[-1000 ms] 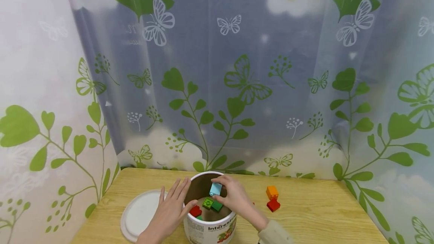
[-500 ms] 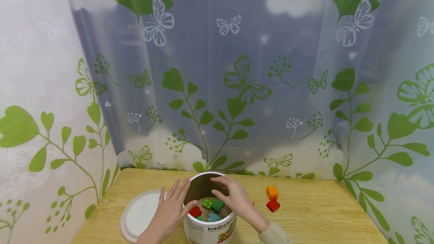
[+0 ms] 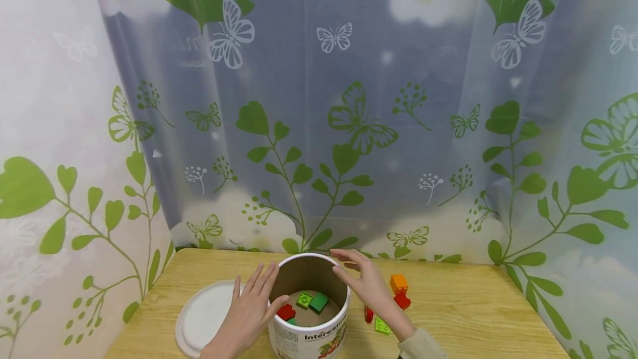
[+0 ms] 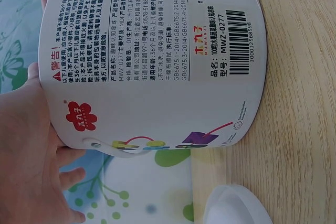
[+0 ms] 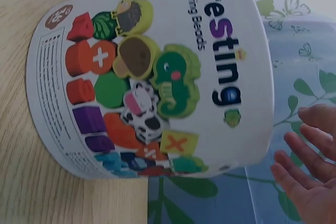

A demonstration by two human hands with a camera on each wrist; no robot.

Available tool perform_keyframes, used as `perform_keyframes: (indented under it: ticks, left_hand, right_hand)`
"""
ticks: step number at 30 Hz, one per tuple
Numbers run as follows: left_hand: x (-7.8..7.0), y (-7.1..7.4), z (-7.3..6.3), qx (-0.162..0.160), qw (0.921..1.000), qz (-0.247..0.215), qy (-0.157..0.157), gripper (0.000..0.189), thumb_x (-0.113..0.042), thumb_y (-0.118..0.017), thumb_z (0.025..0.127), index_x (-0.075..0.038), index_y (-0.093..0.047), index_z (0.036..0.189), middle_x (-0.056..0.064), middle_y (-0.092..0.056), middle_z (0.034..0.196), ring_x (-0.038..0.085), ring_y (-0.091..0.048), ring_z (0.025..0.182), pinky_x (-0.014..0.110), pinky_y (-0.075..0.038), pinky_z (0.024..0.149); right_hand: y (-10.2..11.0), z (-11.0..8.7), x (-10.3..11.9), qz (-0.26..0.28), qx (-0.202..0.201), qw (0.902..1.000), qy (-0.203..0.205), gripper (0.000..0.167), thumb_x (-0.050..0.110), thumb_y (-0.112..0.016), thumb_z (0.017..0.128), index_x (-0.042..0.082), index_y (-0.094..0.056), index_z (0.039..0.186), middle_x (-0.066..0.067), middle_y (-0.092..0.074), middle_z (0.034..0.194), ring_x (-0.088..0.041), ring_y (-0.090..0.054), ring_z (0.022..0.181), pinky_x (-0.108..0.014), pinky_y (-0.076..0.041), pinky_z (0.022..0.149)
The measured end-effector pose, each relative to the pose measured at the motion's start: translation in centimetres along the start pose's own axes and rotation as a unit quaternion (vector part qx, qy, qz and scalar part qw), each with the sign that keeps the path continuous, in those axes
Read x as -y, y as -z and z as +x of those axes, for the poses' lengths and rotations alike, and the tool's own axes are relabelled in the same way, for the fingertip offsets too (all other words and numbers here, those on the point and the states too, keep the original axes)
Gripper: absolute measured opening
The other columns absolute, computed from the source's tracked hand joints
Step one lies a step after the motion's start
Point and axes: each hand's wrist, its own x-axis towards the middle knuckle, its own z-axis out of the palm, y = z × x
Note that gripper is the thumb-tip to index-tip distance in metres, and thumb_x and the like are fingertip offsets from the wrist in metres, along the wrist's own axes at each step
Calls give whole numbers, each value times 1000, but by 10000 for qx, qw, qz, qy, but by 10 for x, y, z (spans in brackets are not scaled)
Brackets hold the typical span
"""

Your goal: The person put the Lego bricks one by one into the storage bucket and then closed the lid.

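A white round bucket (image 3: 285,342) with printed sides stands upright on the table. Inside lie a lime green block (image 3: 304,299), a dark green block (image 3: 319,303) and a red block (image 3: 286,311); the near wall hides part of the bottom. My left hand (image 3: 251,309) rests against the bucket's left rim, fingers straight and spread. Over the right rim is my right hand (image 3: 368,282), fingers loosely extended, holding nothing. The right wrist view shows those fingers (image 5: 307,161) beside the bucket's top edge, apart from it.
A white lid (image 3: 199,320) lies left of the bucket on the wooden table (image 3: 463,314). To the right are an orange block (image 3: 399,283), a red block (image 3: 402,301), another red piece (image 3: 369,314) and a lime block (image 3: 382,326). A patterned curtain hangs behind.
My right hand let go of a light blue block, which fell into the bucket and is now out of sight. That hand then moved right, out over the rim. My left hand stayed put.
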Motion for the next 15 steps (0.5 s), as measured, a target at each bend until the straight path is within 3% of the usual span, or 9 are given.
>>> perform_keyframes:
  ticks: [7, 11, 15]
  left_hand:
    - [0, 0, 0, -42, 10000, 11, -17, 72, -55, -47, 103, -11, -36, 159, 7, -35, 163, 32, -25, 153, 73, -10, 115]
    - [0, -1, 1, -61, 10000, 31, -28, 71, -54, -48, 103, -11, -36, 159, 7, -35, 163, 32, -26, 153, 73, -10, 115]
    - [0, -1, 1, -40, 10000, 12, -15, 71, -52, -50, 103, -11, -36, 159, 7, -35, 163, 32, -26, 153, 73, -10, 115]
  right_hand:
    - [22, -2, -21, 50, -475, 9989, 23, 37, 4, -74, 91, 5, -69, 128, -10, -70, 126, -34, -65, 115, -53, -51, 99]
    - [39, -4, -40, -143, -729, 9972, 117, 38, 6, -75, 91, 3, -68, 128, -10, -70, 126, -36, -65, 115, -52, -53, 97]
    - [57, -7, -59, -422, -890, 9951, -50, 39, 8, -74, 92, 4, -67, 130, -12, -70, 126, -35, -65, 114, -52, -53, 96]
